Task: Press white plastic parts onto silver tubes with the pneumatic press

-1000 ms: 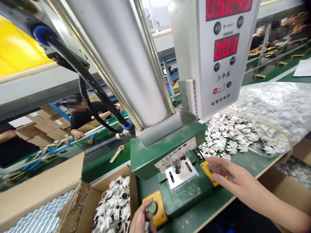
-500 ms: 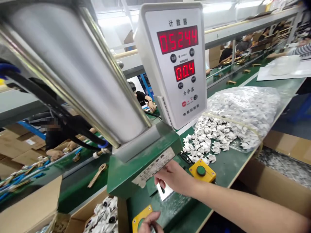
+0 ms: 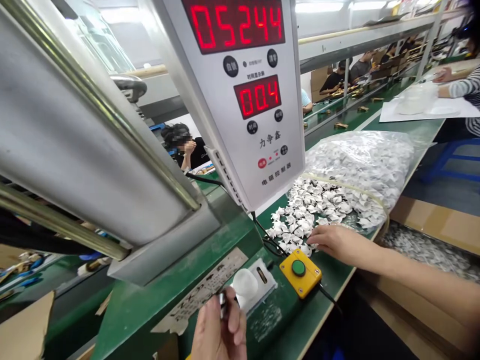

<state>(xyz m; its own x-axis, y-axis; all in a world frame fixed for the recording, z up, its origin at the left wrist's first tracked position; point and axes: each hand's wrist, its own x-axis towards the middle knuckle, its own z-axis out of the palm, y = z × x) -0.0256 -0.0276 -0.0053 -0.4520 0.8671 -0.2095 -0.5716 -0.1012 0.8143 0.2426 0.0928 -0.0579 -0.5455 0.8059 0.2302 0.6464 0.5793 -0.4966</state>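
My left hand (image 3: 221,325) pinches a small shiny dark part (image 3: 223,303) between thumb and fingers, just in front of the press fixture. A white metal plate (image 3: 264,280) with a slot forms this fixture, and a round white piece (image 3: 245,284) sits on it. My right hand (image 3: 339,244) is at the near edge of a pile of small white pointed plastic parts (image 3: 300,217). Its fingers are stretched out, fingertips at the parts; I see nothing held in them. Between the hands stands a yellow button box (image 3: 300,274) with a green button.
The green press head (image 3: 180,270) and its metal cylinder (image 3: 101,125) fill the left, beside a counter box (image 3: 258,150) with red digits. A clear bag of white parts (image 3: 367,155) lies behind the pile. Cartons (image 3: 431,225) stand at right below the table edge. Other people sit farther off.
My right hand has gone from the fixture to the pile of white parts. My left hand has risen from the lower button box towards the fixture, where the round white piece now shows. The view has shifted.
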